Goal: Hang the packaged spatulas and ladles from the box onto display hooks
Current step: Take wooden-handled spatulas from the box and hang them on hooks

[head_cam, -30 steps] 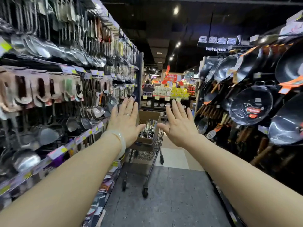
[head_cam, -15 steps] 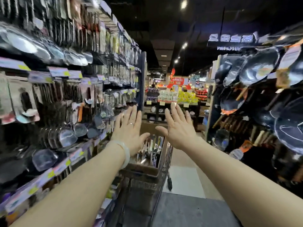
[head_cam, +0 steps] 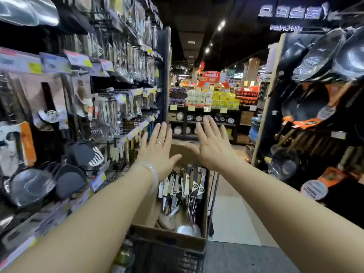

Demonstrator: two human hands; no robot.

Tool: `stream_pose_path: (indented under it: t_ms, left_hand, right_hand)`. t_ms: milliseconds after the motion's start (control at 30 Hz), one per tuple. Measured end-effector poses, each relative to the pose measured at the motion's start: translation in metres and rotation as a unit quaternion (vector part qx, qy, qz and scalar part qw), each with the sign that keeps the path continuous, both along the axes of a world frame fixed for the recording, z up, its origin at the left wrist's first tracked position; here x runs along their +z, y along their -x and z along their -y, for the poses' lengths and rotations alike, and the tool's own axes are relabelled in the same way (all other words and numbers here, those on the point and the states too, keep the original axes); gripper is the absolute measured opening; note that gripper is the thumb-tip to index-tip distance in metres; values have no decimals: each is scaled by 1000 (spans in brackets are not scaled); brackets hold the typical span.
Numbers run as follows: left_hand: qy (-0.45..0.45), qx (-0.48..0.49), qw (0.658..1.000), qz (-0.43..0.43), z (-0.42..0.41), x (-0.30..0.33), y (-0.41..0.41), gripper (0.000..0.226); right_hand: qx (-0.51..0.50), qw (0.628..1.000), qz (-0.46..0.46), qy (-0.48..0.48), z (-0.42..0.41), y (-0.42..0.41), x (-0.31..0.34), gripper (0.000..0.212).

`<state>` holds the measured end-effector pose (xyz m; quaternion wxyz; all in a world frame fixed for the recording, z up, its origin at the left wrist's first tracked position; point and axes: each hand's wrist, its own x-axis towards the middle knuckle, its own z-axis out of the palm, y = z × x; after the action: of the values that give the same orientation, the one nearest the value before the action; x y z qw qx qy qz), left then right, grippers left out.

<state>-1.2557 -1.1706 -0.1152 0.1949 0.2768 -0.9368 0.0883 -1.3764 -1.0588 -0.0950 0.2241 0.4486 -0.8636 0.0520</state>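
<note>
head view: both arms reach forward over an open cardboard box (head_cam: 169, 236) that sits in a dark wire shopping cart (head_cam: 167, 259) in a store aisle. the left hand (head_cam: 158, 152) is held flat with its fingers straight and slightly spread, back of the hand toward the camera, a ring on one finger and a pale bangle (head_cam: 152, 175) at the wrist; it holds nothing and hovers above the far left part of the box. the right hand (head_cam: 212, 147) is likewise flat, fingers straight and apart, empty, above the far right part of the box. the two hands are near each other but not touching. inside the box lie the packaged spatulas and ladles (head_cam: 183, 191), handles with card tags toward the far end, metal bowls and blades toward the near edge. along the left side of the aisle runs a display rack (head_cam: 110, 99) crowded with hanging utensils on hooks, with price tags (head_cam: 34, 67) along its rails. on the right side hang dark woks (head_cam: 319, 56) with wooden handles. beyond the cart, shelves of boxed goods (head_cam: 212, 98) stand at the end of the aisle.
</note>
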Motion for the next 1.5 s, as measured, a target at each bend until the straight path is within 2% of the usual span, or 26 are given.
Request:
stream_pose_path:
  t_ms: [100, 267, 500, 633, 700, 833, 933, 1000, 1100, 1167, 1300, 1400, 1500]
  left_hand:
    - [-33, -19, 999, 17, 47, -19, 48, 76]
    - [-65, -45, 994, 74, 103, -78, 118, 75]
    - [-159, -33, 976, 144, 163, -179, 190, 73]
    - [-219, -54, 957, 181, 176, -238, 214, 82]
    - [-235, -65, 943, 226, 179, -266, 223, 80]
    - [-268, -76, 916, 290, 181, -313, 240, 76]
    - [-312, -76, 897, 303, 182, -342, 251, 71]
    - [-345, -73, 886, 303, 181, -359, 256, 68]
    - [-373, -72, 871, 311, 179, -383, 261, 62]
    - [-387, -67, 862, 319, 177, -394, 263, 58]
    - [-403, -63, 858, 313, 172, -401, 268, 45]
    - [-453, -47, 849, 267, 170, -401, 271, 42]
    - [-551, -33, 812, 189, 172, -397, 271, 48]
  right_hand:
    - [-19, 999, 29, -11, 45, 47, -12, 74]
    - [-54, 995, 61, -61, 90, 109, -69, 76]
    - [-65, 976, 187, -90, 159, 188, -190, 73]
    - [-76, 955, 268, -103, 178, 207, -257, 74]
    - [-103, 926, 343, -115, 184, 209, -285, 71]
    - [-196, 841, 495, -91, 193, 209, -330, 49]
    - [-253, 792, 553, -50, 200, 214, -358, 45]
    - [-272, 774, 571, -23, 203, 217, -375, 41]
    - [-277, 775, 567, -23, 209, 220, -392, 28]
    - [-275, 789, 549, -32, 211, 221, -399, 17]
    - [-278, 813, 511, -40, 209, 225, -403, 15]
    - [-278, 814, 509, -29, 204, 225, -400, 16]
    - [-238, 820, 519, -13, 197, 223, -394, 14]
